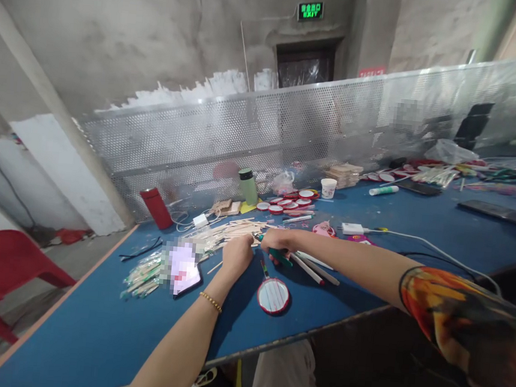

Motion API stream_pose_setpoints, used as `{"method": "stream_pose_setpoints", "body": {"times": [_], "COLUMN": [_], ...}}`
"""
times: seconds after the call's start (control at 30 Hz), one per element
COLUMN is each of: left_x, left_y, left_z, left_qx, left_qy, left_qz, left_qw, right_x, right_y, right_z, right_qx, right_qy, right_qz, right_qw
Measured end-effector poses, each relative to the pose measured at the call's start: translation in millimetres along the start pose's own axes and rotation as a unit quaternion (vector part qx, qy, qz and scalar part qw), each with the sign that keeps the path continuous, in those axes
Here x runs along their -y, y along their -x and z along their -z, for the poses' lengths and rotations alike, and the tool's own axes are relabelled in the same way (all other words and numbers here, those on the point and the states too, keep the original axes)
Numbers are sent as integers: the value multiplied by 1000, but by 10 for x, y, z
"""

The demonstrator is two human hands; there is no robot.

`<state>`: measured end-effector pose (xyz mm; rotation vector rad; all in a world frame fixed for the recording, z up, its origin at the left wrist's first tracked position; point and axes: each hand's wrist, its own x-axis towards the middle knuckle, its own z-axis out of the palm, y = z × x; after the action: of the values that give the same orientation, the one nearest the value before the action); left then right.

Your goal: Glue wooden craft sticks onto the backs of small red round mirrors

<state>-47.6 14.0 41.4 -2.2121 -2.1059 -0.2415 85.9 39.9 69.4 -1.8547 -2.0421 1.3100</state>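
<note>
My right hand is closed around green-handled pliers, whose metal jaws point left toward my other hand. Close by the jaws, my left hand has its fingers pinched together; what they hold is too small to make out. Just below the hands a round, red-rimmed disc with a pale, shiny face lies on the blue table, a thin strip sticking up from its top. Behind my left hand spread many thin wooden sticks. Pens lie beside the pliers.
A lit phone lies on green-tipped sticks at left. Farther back stand a red flask, a green bottle, red-rimmed discs and a paper cup. A white charger trails its cable rightward. A perforated metal screen borders the table.
</note>
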Motion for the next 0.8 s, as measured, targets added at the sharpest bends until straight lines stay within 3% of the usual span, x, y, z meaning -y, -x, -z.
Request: {"method": "stream_pose_setpoints", "body": {"times": [0.37,0.8], "left_x": [38,-2], "left_y": [-1,31], "left_z": [-79,-79], "left_qx": [14,5], "left_qy": [60,28], "left_qz": [27,31], "left_qw": [998,999], "right_x": [24,41], "right_y": [-115,-58], "right_z": [76,115], "right_qx": [72,117], "right_qy": [28,24], "right_qz": [3,-10], "right_qw": [997,993]}}
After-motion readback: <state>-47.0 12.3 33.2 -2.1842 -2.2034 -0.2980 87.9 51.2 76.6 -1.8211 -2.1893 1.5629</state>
